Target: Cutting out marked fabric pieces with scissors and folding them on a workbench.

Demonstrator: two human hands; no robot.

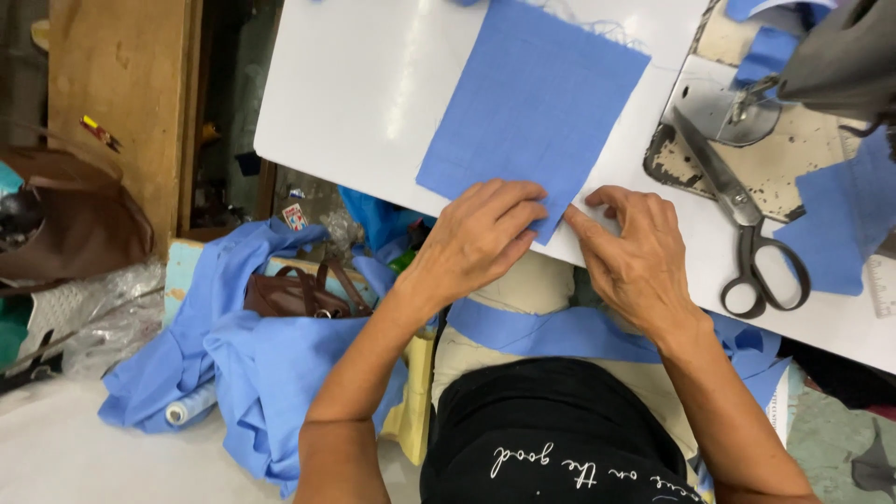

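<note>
White table (373, 84): blue fabric square (532, 103), scissors (747, 229), blue scraps (840, 224) on top.

cloth: your blue fabric rectangle (535, 103), plain weave with a faint grid of lines
state: flat and unfolded, far edge frayed with loose threads
pose: turned at a slant, one corner pointing near
place: on the white table, near edge, left of the sewing plate
contact: your fingers press its near corner
</note>
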